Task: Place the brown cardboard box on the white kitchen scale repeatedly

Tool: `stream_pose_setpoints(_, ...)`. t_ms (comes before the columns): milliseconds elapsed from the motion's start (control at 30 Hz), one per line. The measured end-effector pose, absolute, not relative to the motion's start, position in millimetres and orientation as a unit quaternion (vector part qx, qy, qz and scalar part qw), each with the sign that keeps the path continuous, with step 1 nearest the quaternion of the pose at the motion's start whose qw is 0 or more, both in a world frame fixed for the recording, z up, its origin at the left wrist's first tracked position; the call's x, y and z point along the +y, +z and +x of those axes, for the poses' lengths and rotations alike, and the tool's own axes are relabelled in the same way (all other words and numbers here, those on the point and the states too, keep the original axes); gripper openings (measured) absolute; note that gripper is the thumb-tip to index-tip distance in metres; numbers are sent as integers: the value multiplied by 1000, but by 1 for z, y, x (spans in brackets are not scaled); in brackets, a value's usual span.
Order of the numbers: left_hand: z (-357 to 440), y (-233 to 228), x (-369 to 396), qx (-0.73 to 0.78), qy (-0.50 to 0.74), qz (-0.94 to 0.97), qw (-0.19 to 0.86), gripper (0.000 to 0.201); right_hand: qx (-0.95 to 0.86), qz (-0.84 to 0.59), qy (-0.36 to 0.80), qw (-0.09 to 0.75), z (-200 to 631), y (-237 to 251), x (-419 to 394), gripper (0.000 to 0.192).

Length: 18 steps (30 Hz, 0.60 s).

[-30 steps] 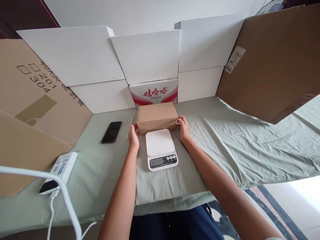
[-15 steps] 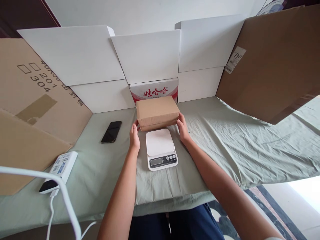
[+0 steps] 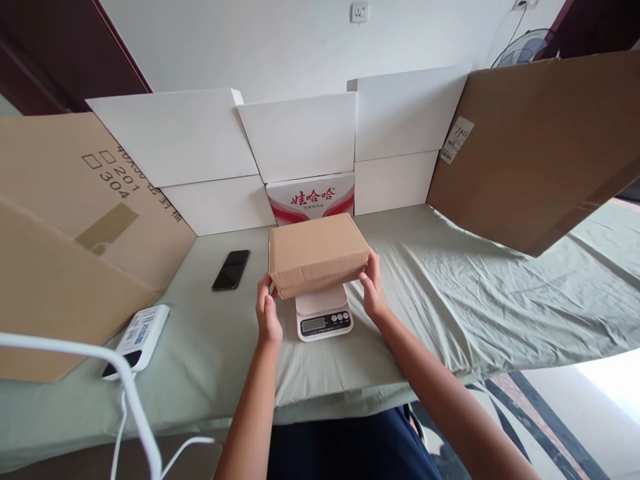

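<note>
A closed brown cardboard box (image 3: 319, 250) is held between my two hands, slightly tilted. My left hand (image 3: 268, 310) grips its near left corner, and my right hand (image 3: 373, 287) has hold of the near right corner. Directly below is a white kitchen scale (image 3: 325, 323); the box hides the back of its platform, while the display and round buttons show at the front. Whether the box rests on the platform or hovers just over it, I cannot tell.
A black smartphone (image 3: 231, 270) lies to the left, with a white power bank (image 3: 137, 341) and cable nearer me. White panels (image 3: 300, 137) and a red-lettered carton (image 3: 313, 197) line the back. Large cardboard sheets (image 3: 530, 153) stand at both sides on the green cloth (image 3: 215, 347).
Both hands have brought the cardboard box toward me, from behind the scale to over its platform. The camera view has tilted up, showing more wall.
</note>
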<state>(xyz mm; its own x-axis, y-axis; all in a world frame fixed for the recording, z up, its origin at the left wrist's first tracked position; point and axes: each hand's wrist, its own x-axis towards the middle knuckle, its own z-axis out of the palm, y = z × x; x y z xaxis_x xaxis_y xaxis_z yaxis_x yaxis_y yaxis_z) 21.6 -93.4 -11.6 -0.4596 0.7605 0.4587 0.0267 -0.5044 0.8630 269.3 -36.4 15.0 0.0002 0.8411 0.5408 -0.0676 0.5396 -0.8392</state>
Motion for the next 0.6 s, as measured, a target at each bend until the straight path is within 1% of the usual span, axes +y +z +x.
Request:
stream_pose_setpoints(200,28,-19,-127,431,733,454,267,71,-596,-336,366,630,274,4,-60,64)
stream_pose_setpoints(300,28,-19,-125,442,728,445,275,71,-599,-339,370,624,274,2,-62,64)
stream_pose_setpoints(433,26,-22,-119,447,738,419,284,76,-605,-338,374,616,273,0,-63,61)
stream_pose_setpoints(600,23,-30,-117,431,754,399,294,75,-603,-343,368,619,273,-4,-64,59)
